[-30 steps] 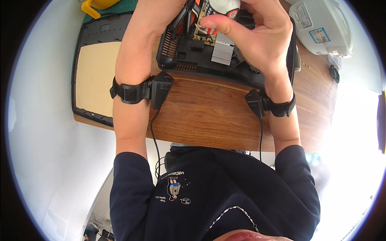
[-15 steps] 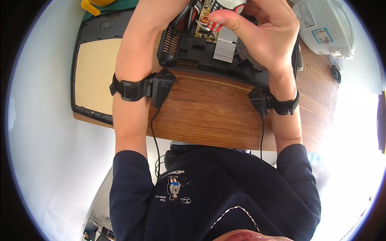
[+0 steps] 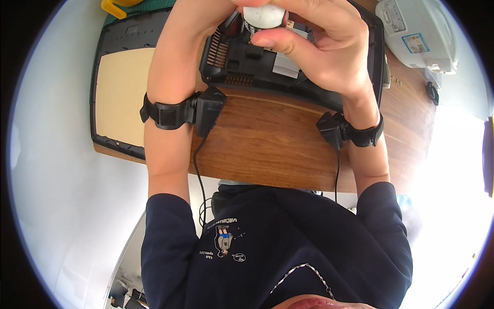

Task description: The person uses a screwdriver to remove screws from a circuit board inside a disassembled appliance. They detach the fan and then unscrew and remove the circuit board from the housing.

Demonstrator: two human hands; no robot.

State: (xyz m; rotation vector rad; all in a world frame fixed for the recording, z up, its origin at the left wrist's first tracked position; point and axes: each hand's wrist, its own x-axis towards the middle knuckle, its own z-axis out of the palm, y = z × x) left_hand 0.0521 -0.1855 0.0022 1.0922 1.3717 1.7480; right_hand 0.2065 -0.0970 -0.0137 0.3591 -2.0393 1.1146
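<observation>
My right hand (image 3: 332, 54) is closed, thumb and fingers around a small rounded object (image 3: 265, 17) with a white end and a red and black pattern. The object is raised above an opened black appliance housing (image 3: 247, 67). A finned silver heat sink (image 3: 285, 66) shows in the housing below my right thumb. At the top edge is my left hand (image 3: 216, 11), near the patterned object; its fingers are mostly cut off by the frame. Black straps with small boxes sit on both forearms.
A black-framed panel with a cream middle (image 3: 123, 95) lies left of the housing on the wooden table (image 3: 267, 144). A yellow part (image 3: 116, 7) rests on a green mat behind it. A pale lidded case (image 3: 419, 36) and small loose bits (image 3: 395, 81) are at right.
My right hand has moved left and slightly up with the patterned object, whose white end now shows more. It covers more of the circuit board. My left forearm has barely moved.
</observation>
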